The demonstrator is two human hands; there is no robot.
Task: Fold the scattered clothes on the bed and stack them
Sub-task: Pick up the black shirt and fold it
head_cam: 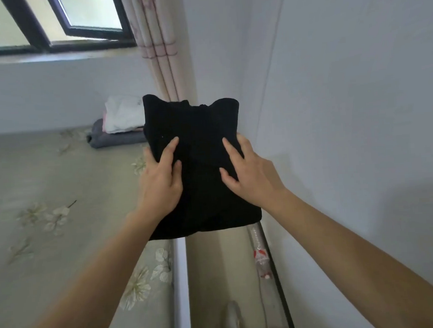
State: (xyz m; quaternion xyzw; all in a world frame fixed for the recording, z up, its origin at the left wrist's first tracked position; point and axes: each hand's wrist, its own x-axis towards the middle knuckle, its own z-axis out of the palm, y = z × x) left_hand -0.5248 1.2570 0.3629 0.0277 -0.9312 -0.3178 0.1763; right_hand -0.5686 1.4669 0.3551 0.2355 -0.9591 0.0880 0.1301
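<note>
Now L hand [160, 177] & R hand [251, 171] grip folded black garment [197, 124] by sides, thumb + forefinger spread on top.

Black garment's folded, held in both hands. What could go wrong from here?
1. The black garment is gripped only at its sides by the left hand and right hand. Its near edge hangs free and could unfold.
2. It appears to be over the gap beside the bed, so a slip may drop it there.
3. The stack has an uneven white top, so landing it there might tilt it.
</note>
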